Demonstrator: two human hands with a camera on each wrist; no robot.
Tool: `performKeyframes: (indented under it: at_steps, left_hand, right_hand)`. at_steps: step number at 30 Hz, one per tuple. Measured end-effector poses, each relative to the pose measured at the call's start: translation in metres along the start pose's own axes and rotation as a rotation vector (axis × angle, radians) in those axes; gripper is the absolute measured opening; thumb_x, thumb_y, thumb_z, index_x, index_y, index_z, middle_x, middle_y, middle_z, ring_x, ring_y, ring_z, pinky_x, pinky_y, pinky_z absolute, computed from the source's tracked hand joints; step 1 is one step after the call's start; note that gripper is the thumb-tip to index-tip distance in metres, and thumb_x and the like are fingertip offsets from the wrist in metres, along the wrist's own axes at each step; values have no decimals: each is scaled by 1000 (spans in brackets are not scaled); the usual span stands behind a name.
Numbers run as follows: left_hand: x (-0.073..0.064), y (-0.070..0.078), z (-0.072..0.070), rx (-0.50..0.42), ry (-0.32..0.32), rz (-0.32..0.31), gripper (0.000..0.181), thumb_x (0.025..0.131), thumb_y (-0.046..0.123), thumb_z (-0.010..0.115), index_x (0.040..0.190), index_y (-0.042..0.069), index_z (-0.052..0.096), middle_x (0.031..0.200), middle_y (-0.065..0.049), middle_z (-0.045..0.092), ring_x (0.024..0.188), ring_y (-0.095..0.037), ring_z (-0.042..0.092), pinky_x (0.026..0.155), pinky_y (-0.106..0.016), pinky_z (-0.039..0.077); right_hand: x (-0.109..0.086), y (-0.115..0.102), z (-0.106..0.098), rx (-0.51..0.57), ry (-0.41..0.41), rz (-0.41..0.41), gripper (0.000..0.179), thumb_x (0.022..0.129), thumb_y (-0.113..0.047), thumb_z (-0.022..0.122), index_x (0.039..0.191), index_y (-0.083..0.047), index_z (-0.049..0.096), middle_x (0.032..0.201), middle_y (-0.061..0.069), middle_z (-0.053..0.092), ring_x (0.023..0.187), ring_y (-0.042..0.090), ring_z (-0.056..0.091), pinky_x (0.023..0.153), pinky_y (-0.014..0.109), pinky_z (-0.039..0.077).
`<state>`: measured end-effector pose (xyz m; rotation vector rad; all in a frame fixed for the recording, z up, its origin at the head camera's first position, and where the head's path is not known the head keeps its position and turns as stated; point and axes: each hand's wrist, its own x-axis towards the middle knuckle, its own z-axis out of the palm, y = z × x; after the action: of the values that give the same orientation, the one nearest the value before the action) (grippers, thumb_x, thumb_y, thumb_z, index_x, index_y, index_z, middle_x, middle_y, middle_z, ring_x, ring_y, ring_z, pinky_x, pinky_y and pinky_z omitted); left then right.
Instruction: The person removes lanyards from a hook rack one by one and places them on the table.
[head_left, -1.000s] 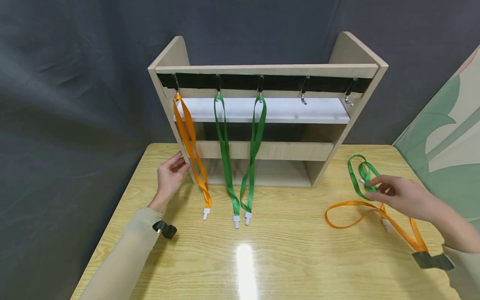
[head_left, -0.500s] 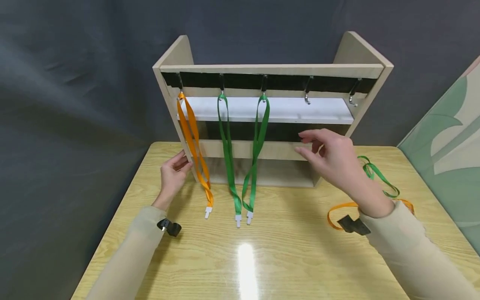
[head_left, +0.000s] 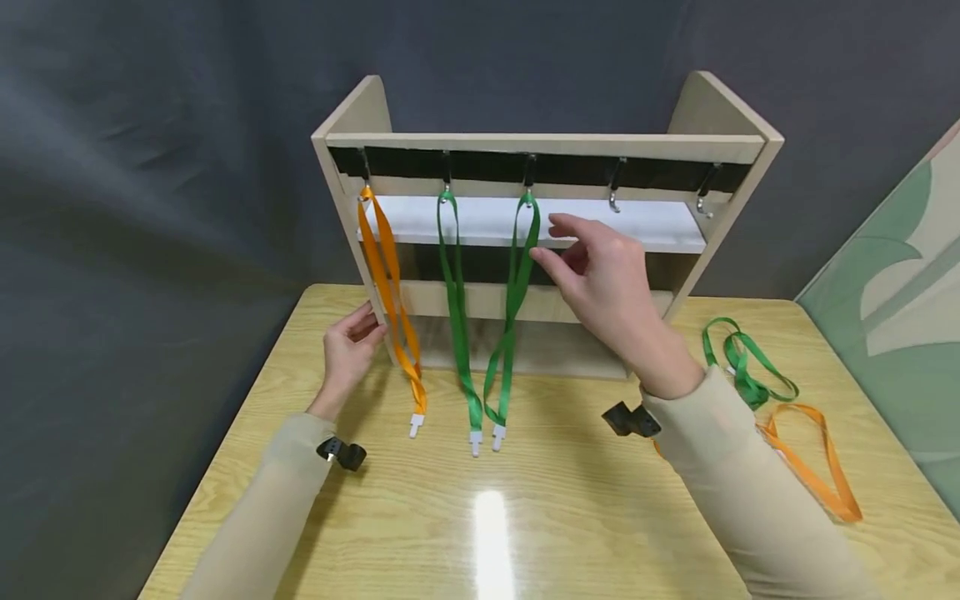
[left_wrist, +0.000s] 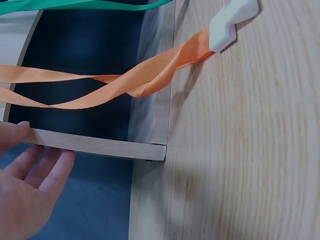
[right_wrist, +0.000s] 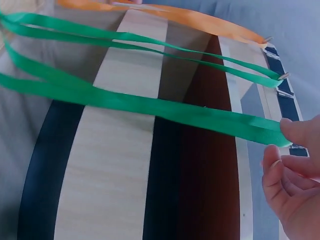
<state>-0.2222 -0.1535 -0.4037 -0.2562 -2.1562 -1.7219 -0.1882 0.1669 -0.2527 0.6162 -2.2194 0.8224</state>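
Observation:
My left hand (head_left: pixel 348 350) grips the left side panel (left_wrist: pixel 95 142) of a wooden rack (head_left: pixel 577 146), thumb on one face, fingers on the other. An orange lanyard (head_left: pixel 387 246) hangs from the leftmost hook. Green lanyards hang on the second and third hooks, the second-hook one (head_left: pixel 457 321) to the left of the other (head_left: pixel 516 287). My right hand (head_left: pixel 607 279) is raised beside the third-hook lanyard, thumb and index finger parted, with the thumb tip at the strap's edge. From the right wrist, the thumb (right_wrist: pixel 300 132) overlaps the strap near its hook.
Two bare hooks, the fourth (head_left: pixel 614 198) and the fifth (head_left: pixel 703 204), are at the rack's right. On the table (head_left: pixel 360 517), a loose green lanyard (head_left: pixel 750 392) lies right of the rack. A loose orange lanyard (head_left: pixel 840 500) lies nearer, partly hidden by my right sleeve.
My right hand has left the loose green lanyard on the table and moved up and left to the third-hook lanyard. The left hand keeps its grip on the rack.

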Motion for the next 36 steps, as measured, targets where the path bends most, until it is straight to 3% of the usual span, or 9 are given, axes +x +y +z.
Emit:
performKeyframes:
  at_steps: [6, 12, 17, 24, 30, 36]
  left_hand:
    - [5, -29, 3, -7, 31, 14, 42, 85, -7, 68, 126, -2, 60, 107, -26, 65, 96, -37, 63, 74, -19, 53]
    - [5, -36, 5, 6, 40, 27, 42, 85, -4, 69, 126, 2, 62, 107, -22, 66, 94, -31, 65, 74, -21, 54]
    - [5, -32, 5, 6, 26, 23, 42, 84, -7, 68, 126, -2, 60, 106, -25, 65, 95, -36, 64, 73, -18, 53]
    - [-2, 2, 5, 18, -1, 34, 41, 84, -13, 65, 124, -11, 56, 106, -31, 63, 96, -42, 62, 75, -24, 55]
    - [-4, 5, 5, 15, 16, 21, 41, 84, -13, 65, 124, -11, 57, 105, -31, 63, 94, -43, 62, 73, -22, 54]
    - [-4, 4, 5, 17, 24, 31, 42, 83, -14, 66, 124, -10, 58, 104, -30, 64, 94, -42, 63, 72, -19, 54]
  right_hand:
    - [12, -5, 7, 18, -4, 59, 38, 88, -19, 72, 120, -1, 65, 101, 9, 70, 65, 12, 64, 56, 29, 52]
    - [22, -8, 11, 37, 3, 83, 32, 88, -21, 71, 113, -1, 68, 94, 8, 71, 65, 11, 65, 56, 26, 52]
    - [27, -12, 12, 19, 13, 72, 25, 91, -19, 67, 105, 1, 71, 85, 7, 71, 62, 12, 62, 59, 26, 48]
    - [30, -18, 8, 46, 27, 118, 21, 92, -19, 65, 99, -1, 73, 82, 4, 71, 63, 8, 63, 58, 22, 50]
    - [28, -24, 0, 136, 44, 159, 20, 92, -19, 66, 100, -1, 71, 83, 4, 71, 64, 8, 64, 58, 16, 52]
    - [28, -31, -13, 218, 19, 144, 18, 91, -17, 67, 99, 0, 70, 81, 4, 70, 62, 13, 65, 54, 21, 53]
